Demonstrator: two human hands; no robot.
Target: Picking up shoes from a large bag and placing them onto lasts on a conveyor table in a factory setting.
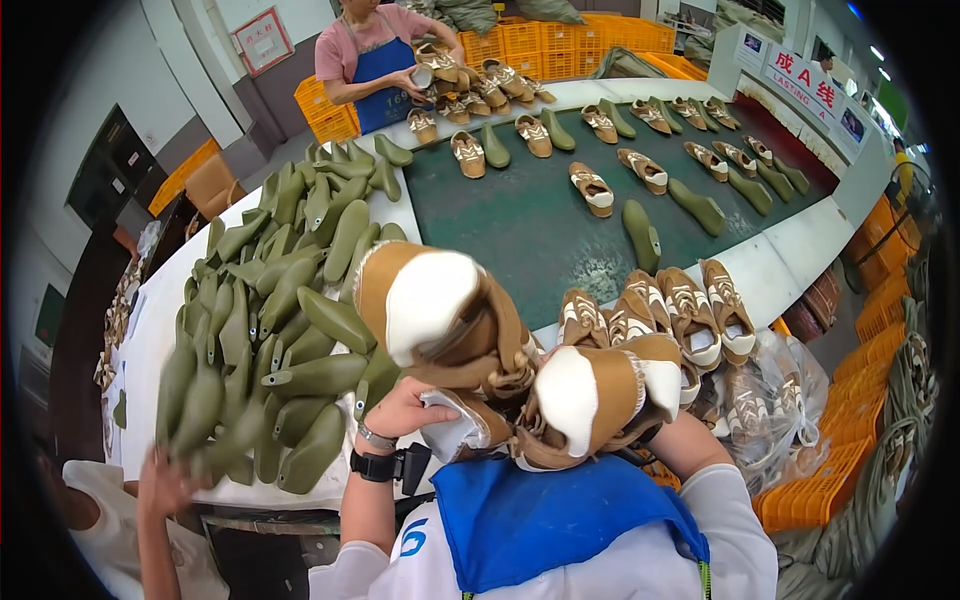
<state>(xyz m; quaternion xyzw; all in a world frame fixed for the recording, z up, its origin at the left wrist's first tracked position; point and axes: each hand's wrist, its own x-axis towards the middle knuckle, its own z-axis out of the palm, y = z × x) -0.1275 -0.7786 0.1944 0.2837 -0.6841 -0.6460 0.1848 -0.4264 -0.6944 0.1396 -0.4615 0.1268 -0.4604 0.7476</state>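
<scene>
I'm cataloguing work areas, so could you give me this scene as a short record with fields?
Left hand: gripping a bunch of brown-and-white shoes
Right hand: hidden behind that bunch
White tabletop: heap of green shoe lasts
Green belt: spaced shoes and lasts
Right side: orange crates, clear plastic bag
Co-worker: opposite, blue apron
Lower left: another person's hand near the lasts

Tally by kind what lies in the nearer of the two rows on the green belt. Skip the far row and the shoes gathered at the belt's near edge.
Brown-and-white shoes: 5
Olive-green lasts: 5
Total: 10
</scene>
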